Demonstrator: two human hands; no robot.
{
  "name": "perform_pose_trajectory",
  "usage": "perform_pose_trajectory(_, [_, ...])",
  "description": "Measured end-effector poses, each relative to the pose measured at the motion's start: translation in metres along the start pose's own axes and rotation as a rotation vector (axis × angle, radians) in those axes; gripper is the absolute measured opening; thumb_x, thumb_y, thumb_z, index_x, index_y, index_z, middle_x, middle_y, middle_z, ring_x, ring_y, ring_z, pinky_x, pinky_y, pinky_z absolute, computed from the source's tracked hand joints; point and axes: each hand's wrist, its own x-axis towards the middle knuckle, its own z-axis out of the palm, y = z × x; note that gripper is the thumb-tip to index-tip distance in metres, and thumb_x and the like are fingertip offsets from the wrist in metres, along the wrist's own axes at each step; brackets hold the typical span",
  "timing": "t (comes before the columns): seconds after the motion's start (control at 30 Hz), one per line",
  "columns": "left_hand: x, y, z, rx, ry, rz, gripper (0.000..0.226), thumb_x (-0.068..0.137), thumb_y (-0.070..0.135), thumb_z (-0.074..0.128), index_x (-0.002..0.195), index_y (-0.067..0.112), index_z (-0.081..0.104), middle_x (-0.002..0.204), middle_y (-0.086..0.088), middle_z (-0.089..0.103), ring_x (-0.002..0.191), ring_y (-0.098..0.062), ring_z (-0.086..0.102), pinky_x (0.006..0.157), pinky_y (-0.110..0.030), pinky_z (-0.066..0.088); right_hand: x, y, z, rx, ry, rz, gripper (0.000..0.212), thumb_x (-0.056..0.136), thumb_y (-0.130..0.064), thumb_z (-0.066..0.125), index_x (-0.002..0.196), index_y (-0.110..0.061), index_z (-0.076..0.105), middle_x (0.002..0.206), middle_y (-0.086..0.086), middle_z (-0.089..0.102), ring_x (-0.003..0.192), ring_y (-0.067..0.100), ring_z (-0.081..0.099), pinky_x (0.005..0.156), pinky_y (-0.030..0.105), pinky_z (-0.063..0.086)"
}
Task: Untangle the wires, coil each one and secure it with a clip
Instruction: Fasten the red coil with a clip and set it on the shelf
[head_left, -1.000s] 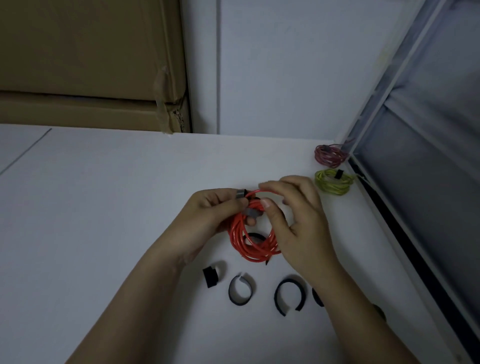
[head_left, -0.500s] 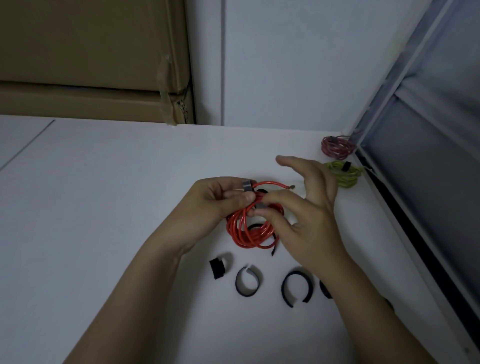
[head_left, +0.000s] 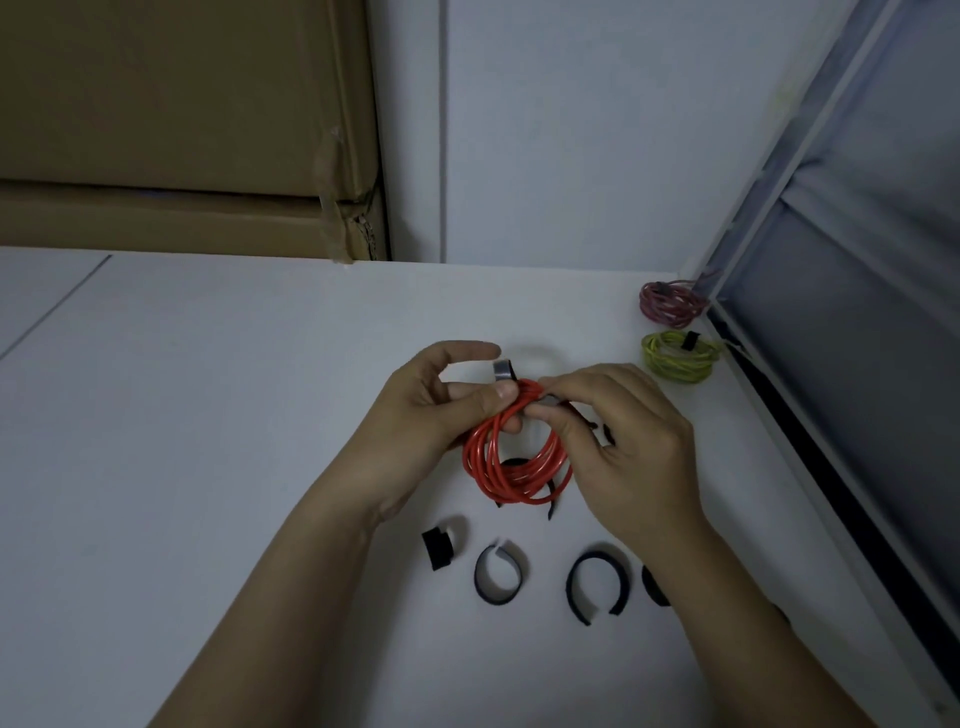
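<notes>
Your left hand (head_left: 441, 400) pinches the top of the red wire coil (head_left: 514, 457), held above the white table (head_left: 208, 415); your right hand (head_left: 623, 441) pinches a grey strap (head_left: 503, 370) at the same spot. Near you on the table: four loose black straps (head_left: 496, 574), one partly hidden by your right forearm. Far right corner: yellow coil (head_left: 678, 356) with black strap, and just behind it a pink coil (head_left: 670, 301). Far left: cardboard boxes (head_left: 182, 130).

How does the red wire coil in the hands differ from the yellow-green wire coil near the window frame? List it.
1. The red wire coil is held up by the left hand and right hand; the yellow-green wire coil lies on the white table.
2. The yellow-green coil's black strap is closed; the red coil's is not yet closed.
Both are round, multi-loop coils.
</notes>
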Motion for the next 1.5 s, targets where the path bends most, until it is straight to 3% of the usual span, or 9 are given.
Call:
perform_pose_trajectory(0.1, [-0.0009,-0.0002,0.0015,0.006,-0.012,0.023,0.023,0.074,0.021,0.065,0.095,0.012,0.063,0.071,-0.005,0.073,0.067,-0.012,0.069,0.063,-0.018,0.051,-0.0018,0.0011,0.0019,-0.008,-0.004,0.031,0.006,0.087,-0.01,0.067,0.088,-0.005,0.071,0.083,0.004,0.066,0.079,0.017,0.059,0.073,0.028,0.049])
perform_pose_trajectory(0.33, [-0.0035,0.0014,0.0052,0.022,-0.065,0.072,0.027,0.075,0.022,0.064,0.098,0.009,0.065,0.077,0.0,0.074,0.066,-0.009,0.067,0.063,-0.014,0.049,-0.0031,-0.0012,0.0027,0.009,-0.006,0.074,0.008,0.088,-0.01,0.065,0.086,-0.004,0.069,0.082,0.003,0.063,0.074,0.01,0.057,0.062,0.029,0.048])
perform_pose_trajectory(0.47, [-0.0029,-0.0004,0.0035,0.04,-0.096,0.062,0.022,0.078,0.005,0.068,0.1,0.009,0.067,0.079,-0.002,0.074,0.074,-0.01,0.069,0.069,-0.016,0.05,-0.0033,-0.0001,0.0016,0.041,0.014,0.087,0.012,0.089,-0.011,0.062,0.085,-0.002,0.068,0.081,0.005,0.062,0.073,0.009,0.055,0.063,0.026,0.048])
perform_pose_trajectory(0.57, [-0.0023,-0.0024,0.0036,0.056,-0.093,0.09,0.021,0.086,-0.005,0.059,0.101,0.007,0.068,0.077,-0.001,0.073,0.072,-0.009,0.068,0.069,-0.016,0.051,-0.0031,-0.0012,0.0021,0.027,0.037,0.052,0.008,0.088,-0.008,0.064,0.084,-0.002,0.069,0.084,0.005,0.063,0.078,0.009,0.057,0.067,0.023,0.05])
perform_pose_trajectory(0.77, [-0.0025,-0.0009,0.0034,0.065,-0.096,0.116,0.019,0.091,-0.003,0.053,0.102,0.006,0.066,0.068,0.002,0.07,0.066,-0.006,0.066,0.064,-0.014,0.049,-0.0035,0.0007,0.0035,0.022,0.079,-0.039,0.012,0.081,0.008,0.069,0.088,-0.002,0.068,0.114,0.008,0.062,0.106,0.012,0.059,0.092,0.02,0.047])
perform_pose_trajectory(0.87, [-0.0023,-0.001,0.0037,0.076,-0.068,0.128,0.018,0.091,-0.001,0.054,0.101,0.007,0.066,0.065,0.003,0.069,0.064,-0.006,0.064,0.066,-0.015,0.049,-0.0031,-0.0017,0.0047,0.052,0.072,-0.028,0.006,0.081,0.008,0.069,0.083,0.002,0.069,0.118,0.013,0.058,0.108,0.011,0.058,0.094,0.019,0.046])
perform_pose_trajectory(1.03, [-0.0025,-0.0011,0.0051,0.067,-0.025,0.11,0.02,0.093,0.001,0.053,0.103,0.012,0.066,0.065,0.001,0.068,0.062,-0.006,0.063,0.064,-0.015,0.049,-0.0053,0.0018,0.0054,0.009,0.056,-0.051,0.009,0.079,0.01,0.071,0.083,0.002,0.07,0.103,0.01,0.07,0.098,0.015,0.065,0.084,0.024,0.053])
perform_pose_trajectory(1.17, [-0.002,-0.001,0.0066,0.101,-0.034,0.103,0.026,0.096,0.004,0.05,0.116,0.016,0.063,0.066,0.005,0.067,0.064,-0.003,0.062,0.065,-0.012,0.047,-0.004,-0.0008,0.0049,0.027,0.009,-0.06,0.008,0.08,0.011,0.067,0.083,0.004,0.07,0.109,0.004,0.068,0.104,0.016,0.062,0.089,0.022,0.051])
perform_pose_trajectory(1.5, [-0.0003,-0.0043,0.0042,0.022,-0.073,0.097,0.03,0.083,0.015,0.059,0.113,0.013,0.066,0.067,0.006,0.066,0.067,-0.003,0.062,0.069,-0.012,0.048,-0.0012,-0.0018,0.0031,0.092,-0.01,-0.012,0.017,0.078,0.01,0.071,0.09,-0.001,0.07,0.11,0.004,0.067,0.106,0.015,0.063,0.092,0.021,0.049])
